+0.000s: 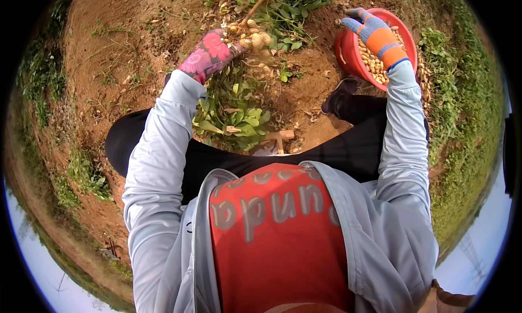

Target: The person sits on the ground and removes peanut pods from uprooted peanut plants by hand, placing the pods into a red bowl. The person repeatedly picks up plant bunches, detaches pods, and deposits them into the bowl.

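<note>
My left hand (212, 54), in a pink flowered glove, grips a pulled peanut plant just below its root end. Pale peanut pods (257, 39) cluster at the fingertips, and the green leaves (244, 121) hang down towards my lap. Over a red plastic bucket (410, 31) is my right hand (373, 35), in an orange and grey knit glove. Its fingers reach past the bucket's left rim, with a small dark lump at the fingertips; whether they hold it I cannot tell. Many loose peanuts (371, 64) lie inside the bucket.
More peanut plants (285, 11) lie on the brown soil ahead. A dark shoe (340, 94) is just below the bucket. Beside my lap is a small wooden piece (281, 135). Peanuts (424, 76) and green plants (438, 64) lie right of the bucket.
</note>
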Demonstrator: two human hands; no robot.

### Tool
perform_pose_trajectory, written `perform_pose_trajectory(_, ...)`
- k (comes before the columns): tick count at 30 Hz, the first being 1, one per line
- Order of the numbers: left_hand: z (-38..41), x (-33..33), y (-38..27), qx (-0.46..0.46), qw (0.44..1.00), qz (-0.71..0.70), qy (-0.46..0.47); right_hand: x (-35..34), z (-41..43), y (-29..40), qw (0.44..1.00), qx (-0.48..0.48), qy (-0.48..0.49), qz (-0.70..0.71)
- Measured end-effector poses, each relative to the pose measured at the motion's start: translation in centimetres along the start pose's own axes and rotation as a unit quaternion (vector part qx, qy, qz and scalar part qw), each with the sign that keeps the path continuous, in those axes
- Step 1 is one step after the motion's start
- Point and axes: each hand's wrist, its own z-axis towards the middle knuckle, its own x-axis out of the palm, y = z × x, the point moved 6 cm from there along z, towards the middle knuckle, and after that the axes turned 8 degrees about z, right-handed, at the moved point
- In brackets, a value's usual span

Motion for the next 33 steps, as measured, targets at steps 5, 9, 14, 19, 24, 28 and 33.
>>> perform_pose_trajectory(5, 0.5, 0.5, -3.1, -0.091, 0.99, -0.103, -0.025, 8.5, -0.6, 8.5, 0.966, -0.122, 0.052, 0.224)
perform_pose_trajectory(9, 0.8, 1.6, -1.2, -0.06, 0.966, -0.238, -0.077, 12.4, 0.2, 10.0, 0.941, 0.041, 0.17, 0.29)
perform_pose_trajectory(14, 0.7, 1.8, 0.2, -0.099, 0.99, -0.056, -0.08, 13.1, 0.0, 10.9, 0.935, 0.082, 0.139, 0.314)
perform_pose_trajectory(19, 1.4, 1.9, 6.5, -0.017, 0.957, -0.235, -0.168, 13.1, 1.0, 11.8, 0.919, -0.019, -0.025, 0.393)
perform_pose_trajectory(24, 1.5, 1.4, -0.7, -0.029, 0.971, -0.071, -0.227, 12.8, 1.6, 12.0, 0.92, -0.063, -0.125, 0.367)
perform_pose_trajectory(28, 0.5, 1.3, -3.3, -0.096, 0.972, 0.033, -0.212, 12.4, 2.9, 12.5, 0.937, -0.1, -0.146, 0.301)
perform_pose_trajectory(33, 1.3, 1.6, -1.5, -0.126, 0.976, 0.041, -0.172, 10.9, 3.5, 13.5, 0.973, -0.079, -0.108, 0.187)
